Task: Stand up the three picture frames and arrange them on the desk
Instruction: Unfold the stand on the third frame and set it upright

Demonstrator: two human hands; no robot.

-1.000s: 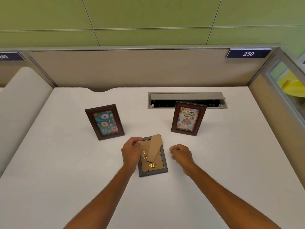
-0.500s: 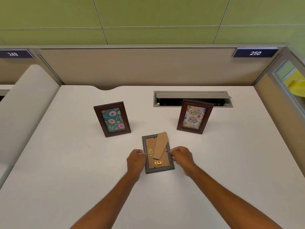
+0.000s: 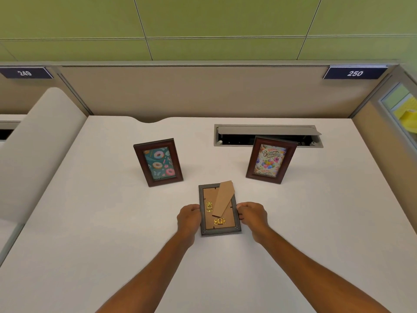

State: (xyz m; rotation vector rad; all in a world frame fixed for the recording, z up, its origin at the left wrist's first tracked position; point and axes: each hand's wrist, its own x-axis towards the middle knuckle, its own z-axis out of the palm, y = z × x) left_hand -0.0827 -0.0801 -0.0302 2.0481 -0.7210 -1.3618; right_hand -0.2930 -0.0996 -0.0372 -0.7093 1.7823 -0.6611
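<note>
At the far left a curved beige divider (image 3: 42, 136) borders my white tabletop (image 3: 90, 233), and above it a dark number plate reading 249 (image 3: 24, 72) sits on the partition. Left of centre, toward the far side, the donut picture frame (image 3: 158, 162) stands upright in its dark wood border, leaning back a little and facing me. Nearer to me, my left hand (image 3: 189, 216) is curled against the left edge of the grey picture frame (image 3: 219, 210), fingers closed on that edge. This frame lies face down on the tabletop between my two hands, its brown backing board up, two small brass clips (image 3: 209, 206) showing on it, and its cardboard stand flap (image 3: 223, 198) angled up toward the far right corner. My right hand (image 3: 252, 214) mirrors the left one, fingers pinching the frame's right edge, so both hands grip the frame from its sides; I cannot tell whether it has lifted off the surface. To the right and farther back, the birthday picture frame (image 3: 270, 160) stands upright with balloons and "Happy Birthday" lettering, tilted slightly. Just behind it a grey cable hatch (image 3: 266, 129) is set into the tabletop with its lid open. On the far right, a number plate reading 250 (image 3: 355, 73) is fixed to the partition.
</note>
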